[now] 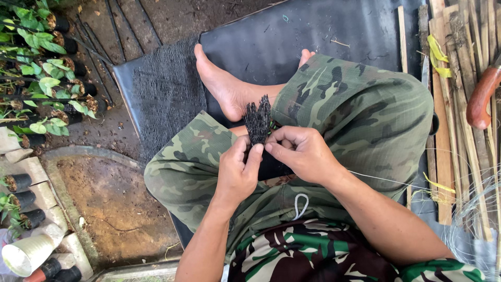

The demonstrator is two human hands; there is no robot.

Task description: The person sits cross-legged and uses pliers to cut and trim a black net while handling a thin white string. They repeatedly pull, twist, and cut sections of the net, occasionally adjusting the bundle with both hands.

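Sitting cross-legged on a black mat (pixel 313 31), a person in camouflage trousers (pixel 365 104) is holding a small black bundle (pixel 258 121) of thin, stiff strands upright above the lap. The left hand (pixel 237 169) is pinching the bundle's lower end, its fingers curled almost closed with the thumb pressing against the strands. The right hand (pixel 302 154) is closing on the same lower end from the other side, fingertips meeting the left thumb at the base of the bundle, so both hands are gripping it together. The bundle's top is fanning out into two tufts just in front of the bare foot (pixel 224 86), which is lying right behind the bundle on the mat.

Left of the bundle, a piece of dark mesh netting (pixel 167 94) is lying over the mat's edge. Further left of the bundle, beyond the netting, green seedlings (pixel 42 78) in small black bags are standing in rows on the soil. Well to the right of the bundle, past the person's knee, a pile of split bamboo slats (pixel 459 104) is lying lengthwise, with a reddish-brown wooden handle (pixel 482 96) resting across them. Thin pale strings (pixel 469 209) are trailing over the slats, right of and nearer the person than the bundle.
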